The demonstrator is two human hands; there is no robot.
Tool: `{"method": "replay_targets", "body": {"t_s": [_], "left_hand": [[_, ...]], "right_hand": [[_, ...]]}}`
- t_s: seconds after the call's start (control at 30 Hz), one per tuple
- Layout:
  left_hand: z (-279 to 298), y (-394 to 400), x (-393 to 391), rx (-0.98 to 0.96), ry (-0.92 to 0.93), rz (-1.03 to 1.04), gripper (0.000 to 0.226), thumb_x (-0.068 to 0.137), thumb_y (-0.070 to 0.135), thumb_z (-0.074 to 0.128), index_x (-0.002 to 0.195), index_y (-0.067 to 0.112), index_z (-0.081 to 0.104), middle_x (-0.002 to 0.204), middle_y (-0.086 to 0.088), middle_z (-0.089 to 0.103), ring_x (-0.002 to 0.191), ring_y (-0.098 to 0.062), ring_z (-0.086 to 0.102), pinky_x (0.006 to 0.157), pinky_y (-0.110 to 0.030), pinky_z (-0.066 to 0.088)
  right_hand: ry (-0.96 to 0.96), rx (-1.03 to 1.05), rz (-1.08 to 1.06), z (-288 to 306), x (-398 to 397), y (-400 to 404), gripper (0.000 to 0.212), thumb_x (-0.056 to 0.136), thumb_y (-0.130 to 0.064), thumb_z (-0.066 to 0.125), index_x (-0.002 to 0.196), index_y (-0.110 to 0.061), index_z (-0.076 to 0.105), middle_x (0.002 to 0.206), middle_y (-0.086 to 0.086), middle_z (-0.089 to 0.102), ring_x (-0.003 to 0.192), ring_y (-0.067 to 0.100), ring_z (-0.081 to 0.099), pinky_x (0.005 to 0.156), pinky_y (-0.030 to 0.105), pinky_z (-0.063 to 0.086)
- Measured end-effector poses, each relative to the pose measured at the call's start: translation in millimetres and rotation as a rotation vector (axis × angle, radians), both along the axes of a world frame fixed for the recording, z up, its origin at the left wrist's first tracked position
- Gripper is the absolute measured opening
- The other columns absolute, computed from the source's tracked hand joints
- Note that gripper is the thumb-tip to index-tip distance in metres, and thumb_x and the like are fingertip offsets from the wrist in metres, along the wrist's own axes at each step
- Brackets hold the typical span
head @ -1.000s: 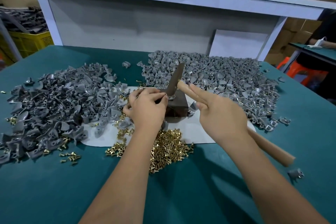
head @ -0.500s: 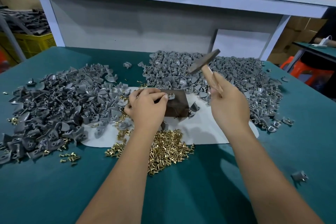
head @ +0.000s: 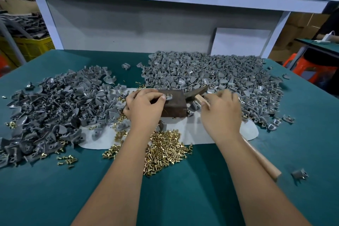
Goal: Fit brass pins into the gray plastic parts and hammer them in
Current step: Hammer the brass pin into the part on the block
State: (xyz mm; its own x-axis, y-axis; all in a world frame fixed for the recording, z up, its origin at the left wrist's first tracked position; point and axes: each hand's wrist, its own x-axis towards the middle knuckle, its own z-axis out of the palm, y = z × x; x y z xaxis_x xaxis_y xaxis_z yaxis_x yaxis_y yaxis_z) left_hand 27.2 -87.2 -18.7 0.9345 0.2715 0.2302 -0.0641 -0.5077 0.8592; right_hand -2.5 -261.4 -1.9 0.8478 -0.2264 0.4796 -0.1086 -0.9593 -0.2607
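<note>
A small gray plastic part (head: 169,96) with two prongs sits on the near-left top of the dark metal block (head: 174,105), pinched by the left hand (head: 145,108). Just right, the right hand (head: 221,113) grips the hammer (head: 199,95) near its head, which lies low beside the block. Its handle is mostly hidden under the forearm. No pin is discernible in the part. Brass pins (head: 164,149) are heaped nearer.

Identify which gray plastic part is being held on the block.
The gray part pinched by the left hand atop the brown block; the others lie loose.
</note>
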Motion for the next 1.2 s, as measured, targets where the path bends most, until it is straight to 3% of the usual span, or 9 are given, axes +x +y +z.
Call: {"method": "replay_targets", "body": {"t_s": [0.17, 0.33, 0.5, 0.6, 0.73, 0.87, 0.97, 1.03, 1.2], "left_hand": [[1.1, 2.9, 0.1, -0.005, -0.018, -0.028, 0.009, 0.091, 0.037, 0.064, 0.095, 0.040, 0.072, 0.109, 0.029, 0.053, 0.130, -0.016, 0.025, 0.101, -0.038, 0.018], [2.2, 3.9, -0.4, -0.008, -0.017, -0.041, 0.010, 0.089, 0.037, 0.066, 0.085, 0.046, 0.066, 0.105, 0.028, 0.054, 0.128, -0.016, 0.026, 0.102, -0.038, 0.021], [0.5, 4.0, 1.4, -0.034, -0.031, -0.044, 0.013, 0.092, 0.033, 0.061, 0.096, 0.040, 0.072, 0.112, 0.024, 0.060, 0.129, -0.019, 0.027, 0.109, -0.042, 0.023], [0.2, 3.2, 3.0, -0.034, -0.030, -0.040, 0.016, 0.095, 0.031, 0.058, 0.092, 0.042, 0.070, 0.109, 0.027, 0.057, 0.130, -0.017, 0.026, 0.108, -0.038, 0.020], [-0.7, 3.1, 7.8, -0.015, -0.035, -0.035, 0.019, 0.096, 0.028, 0.056, 0.089, 0.041, 0.067, 0.106, 0.028, 0.054, 0.129, -0.016, 0.026, 0.099, -0.028, 0.017], [-0.1, 3.2, 9.9, -0.044, -0.045, -0.042, 0.020, 0.097, 0.024, 0.054, 0.102, 0.033, 0.071, 0.103, 0.028, 0.053, 0.129, -0.016, 0.025, 0.096, -0.027, 0.017], [0.3, 9.3, 11.2, -0.155, -0.013, -0.097, 0.031, 0.092, 0.011, 0.051, 0.102, 0.028, 0.074, 0.113, 0.013, 0.064, 0.129, -0.025, 0.037, 0.110, -0.040, 0.030], [4.8, 12.4, 8.3, -0.353, 0.032, -0.111, 0.041, 0.086, 0.002, 0.045, 0.096, 0.027, 0.076, 0.113, 0.002, 0.067, 0.120, -0.024, 0.052, 0.103, -0.048, 0.045], [10.3, 22.2, 3.7, -0.611, 0.017, -0.055, 0.048, 0.083, -0.004, 0.039, 0.081, 0.027, 0.076, 0.088, 0.009, 0.075, 0.092, -0.013, 0.068, 0.080, -0.033, 0.058]], "right_hand": [[0.009, 0.310, 0.261, -1.9, 4.8, 37.3, 0.036, 0.092, -0.040, 0.055, 0.127, -0.031, 0.059, 0.109, -0.009, 0.050, 0.104, 0.009, 0.032, 0.090, 0.031, 0.034], [0.026, 0.284, 0.323, -5.6, 16.0, 51.1, 0.030, 0.090, -0.042, 0.058, 0.118, -0.032, 0.064, 0.111, -0.006, 0.051, 0.111, 0.018, 0.036, 0.094, 0.032, 0.032], [0.116, 0.270, 0.350, 15.3, 41.3, 39.9, 0.016, 0.085, -0.043, 0.067, 0.098, -0.034, 0.068, 0.101, -0.011, 0.054, 0.107, 0.016, 0.035, 0.089, 0.034, 0.029], [-0.011, 0.310, 0.172, 38.2, 66.9, 29.1, 0.031, 0.091, -0.044, 0.058, 0.118, -0.031, 0.064, 0.123, -0.004, 0.061, 0.123, 0.021, 0.037, 0.103, 0.040, 0.028], [-0.111, 0.368, -0.026, 43.2, 71.2, 31.1, 0.048, 0.096, -0.037, 0.049, 0.143, -0.027, 0.042, 0.146, 0.005, 0.040, 0.137, 0.027, 0.024, 0.113, 0.046, 0.019], [-0.187, 0.327, 0.267, 24.5, 39.6, 50.4, 0.024, 0.094, -0.024, 0.053, 0.115, -0.025, 0.064, 0.113, -0.005, 0.057, 0.109, 0.016, 0.048, 0.092, 0.031, 0.039], [-0.005, 0.283, 0.508, 20.9, 15.3, 56.9, 0.019, 0.093, -0.021, 0.049, 0.095, -0.028, 0.066, 0.092, -0.008, 0.066, 0.085, 0.014, 0.059, 0.076, 0.036, 0.051], [0.189, 0.224, 0.625, 22.3, 5.4, 60.0, 0.018, 0.089, -0.023, 0.050, 0.089, -0.030, 0.067, 0.084, -0.010, 0.067, 0.077, 0.013, 0.060, 0.071, 0.038, 0.053], [0.421, 0.077, 0.802, 16.0, -9.0, 70.2, 0.023, 0.072, -0.048, 0.071, 0.089, -0.033, 0.071, 0.074, -0.017, 0.057, 0.076, 0.005, 0.055, 0.064, 0.029, 0.048]]}}
